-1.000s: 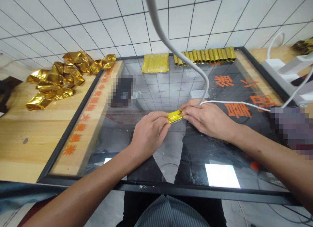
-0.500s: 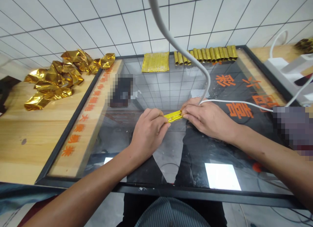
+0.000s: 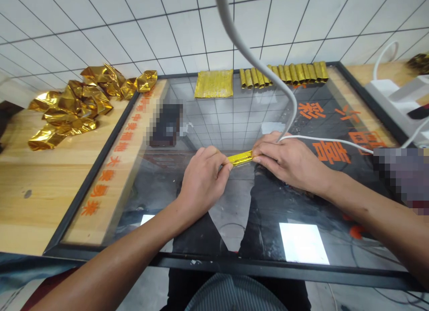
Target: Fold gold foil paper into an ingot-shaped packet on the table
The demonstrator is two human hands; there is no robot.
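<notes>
A narrow folded strip of gold foil paper lies on the glass pane at the middle of the view. My left hand pinches its left end with closed fingers. My right hand presses closed fingertips on its right end. A white cable runs over the back of my right hand.
A flat stack of gold sheets and a row of rolled gold pieces lie along the far edge of the black-framed glass. Crumpled gold foil is heaped on the wooden table at the left. A white power strip sits at the right.
The gold piece between my fingers has gone from a short wide fold to a longer, thinner strip. My hands have moved slightly apart along it.
</notes>
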